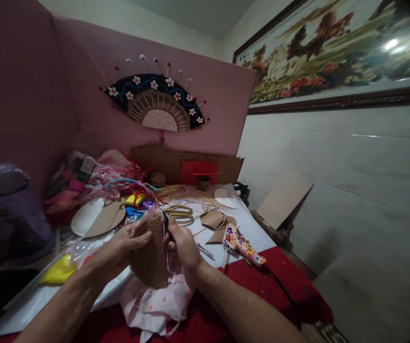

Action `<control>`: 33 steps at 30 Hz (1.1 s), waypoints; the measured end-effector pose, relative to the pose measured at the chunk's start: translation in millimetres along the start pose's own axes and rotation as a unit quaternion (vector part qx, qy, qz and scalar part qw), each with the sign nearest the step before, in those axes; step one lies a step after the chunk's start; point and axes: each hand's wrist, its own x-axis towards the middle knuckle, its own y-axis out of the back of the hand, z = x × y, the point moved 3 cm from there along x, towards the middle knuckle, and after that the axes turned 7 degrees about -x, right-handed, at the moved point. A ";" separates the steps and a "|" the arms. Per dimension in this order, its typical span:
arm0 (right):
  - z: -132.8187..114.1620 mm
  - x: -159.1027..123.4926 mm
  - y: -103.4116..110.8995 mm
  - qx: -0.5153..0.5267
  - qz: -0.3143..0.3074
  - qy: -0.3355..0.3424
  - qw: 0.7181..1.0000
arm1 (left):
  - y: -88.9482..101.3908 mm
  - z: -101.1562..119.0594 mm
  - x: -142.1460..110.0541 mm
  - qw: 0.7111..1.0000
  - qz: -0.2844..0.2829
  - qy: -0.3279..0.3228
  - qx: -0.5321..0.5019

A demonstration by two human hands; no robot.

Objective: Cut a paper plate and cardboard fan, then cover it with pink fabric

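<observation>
My left hand (129, 243) grips a brown half-round piece of cardboard (149, 259), thumb on its face and fingers behind. White cloth with pink dots (158, 302) lies along the cardboard's top edge and hangs in folds below it. At the cardboard's right edge, my right hand (183, 245) is closed around black-handled scissors (167, 225); their blades are mostly hidden by the cloth and fingers. Just beyond the hands lies a larger pair of gold-handled scissors (179, 214).
A flower-patterned glue gun (242, 245) rests to the right, its cord running off the red tablecloth (279, 281). Cut cardboard pieces (215, 221), thin sticks (176, 192) and a heap of pink materials (108, 171) lie around. A decorated fan (155, 90) hangs on the pink partition.
</observation>
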 end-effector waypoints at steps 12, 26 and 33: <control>-0.5 -0.4 0.3 -0.011 0.006 -0.021 1.000 | 5.8 -5.0 1.2 1.000 -0.008 0.017 0.016; -1.1 1.9 0.6 -0.012 0.003 0.009 1.000 | 3.6 -6.8 2.1 1.000 0.009 0.021 0.015; 0.3 2.9 1.5 -0.005 -0.003 0.002 1.000 | 5.0 -8.2 3.0 1.000 -0.006 0.022 0.017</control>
